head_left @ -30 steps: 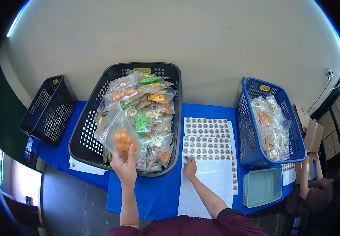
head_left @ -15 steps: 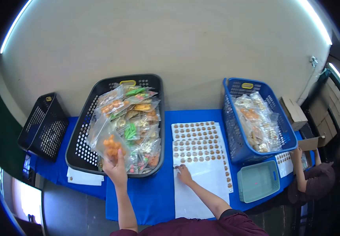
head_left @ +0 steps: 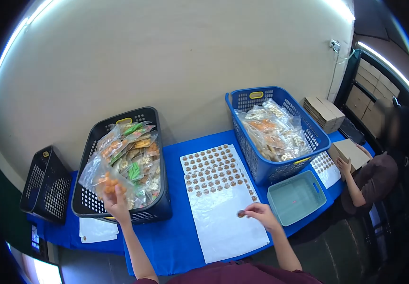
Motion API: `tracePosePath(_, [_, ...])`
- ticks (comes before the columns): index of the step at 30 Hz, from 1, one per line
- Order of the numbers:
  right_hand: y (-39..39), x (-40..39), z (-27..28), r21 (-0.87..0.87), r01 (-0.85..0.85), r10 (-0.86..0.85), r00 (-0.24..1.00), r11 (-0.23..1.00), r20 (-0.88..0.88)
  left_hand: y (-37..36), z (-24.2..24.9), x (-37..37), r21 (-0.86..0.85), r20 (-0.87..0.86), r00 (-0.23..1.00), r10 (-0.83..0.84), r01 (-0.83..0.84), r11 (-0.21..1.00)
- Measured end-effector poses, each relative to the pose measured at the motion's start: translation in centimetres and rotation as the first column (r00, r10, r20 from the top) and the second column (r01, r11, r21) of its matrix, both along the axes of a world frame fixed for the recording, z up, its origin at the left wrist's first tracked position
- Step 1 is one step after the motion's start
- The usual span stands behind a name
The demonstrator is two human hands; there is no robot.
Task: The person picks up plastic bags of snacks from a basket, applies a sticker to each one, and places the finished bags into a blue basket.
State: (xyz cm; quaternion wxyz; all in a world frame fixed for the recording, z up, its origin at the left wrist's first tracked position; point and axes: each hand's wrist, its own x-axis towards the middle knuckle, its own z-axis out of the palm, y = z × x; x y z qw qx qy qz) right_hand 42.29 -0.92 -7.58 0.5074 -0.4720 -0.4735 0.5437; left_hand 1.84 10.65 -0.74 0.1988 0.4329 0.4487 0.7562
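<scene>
My left hand (head_left: 118,207) grips the lower edge of a clear plastic snack bag (head_left: 107,182) with orange pieces inside. The bag is held tilted over the black basket (head_left: 164,189), which is heaped with similar bags of green, orange and pale snacks. Between the thumb and fingers of my right hand (head_left: 264,217) is a round brown sticker (head_left: 241,214), held above the white sticker sheet (head_left: 223,227). Rows of round brown stickers cover the sheet's upper part, while its lower part is bare backing.
A blue basket (head_left: 271,171) of bagged snacks stands right of the sheet, behind a grey-green tray (head_left: 297,201). At far left is another black basket (head_left: 48,177). On the right, a co-worker (head_left: 375,177) handles a cardboard box (head_left: 349,154); flattened cartons (head_left: 325,113) lie behind.
My right hand has come up off the sheet and rightward, now with a sticker in its fingers. The view has swung right. The snack bag stays in my left hand. The co-worker's box has moved.
</scene>
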Motion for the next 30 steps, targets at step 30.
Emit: tracePosePath(30, [-7.0, 16.6, 5.5, 0.026, 0.185, -0.103, 0.653, 0.982, -0.75, -11.3, -2.5, 34.7, -0.303, 0.45, 0.436, -0.78, 0.896, 0.325])
